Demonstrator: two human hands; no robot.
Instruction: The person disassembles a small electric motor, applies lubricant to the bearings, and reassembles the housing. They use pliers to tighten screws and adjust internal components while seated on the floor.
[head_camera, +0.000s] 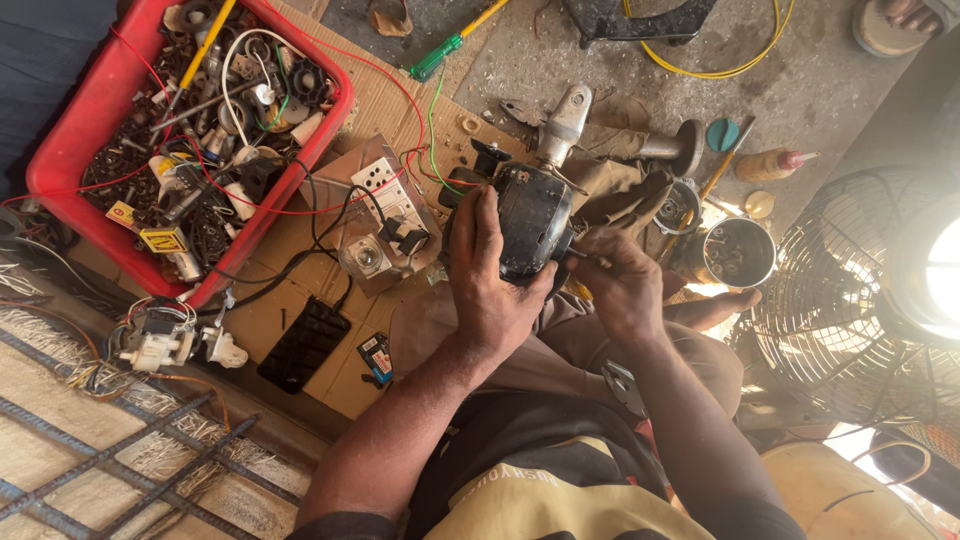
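Note:
My left hand (492, 280) grips a black fan motor housing (535, 215) with a grey metal neck (565, 120) pointing away from me. My right hand (618, 285) pinches a thin tool or screw at the motor's right side; its tip is hidden by my fingers. The motor rests above my lap, over brown cloth (620, 185).
A red tray (75, 140) of wires and small parts sits at the left on cardboard (300, 235), next to a white switch unit (388, 190) and a black phone (305, 343). A green screwdriver (450, 45) lies ahead. A metal can (738, 252) and fan cage (850, 290) stand at the right.

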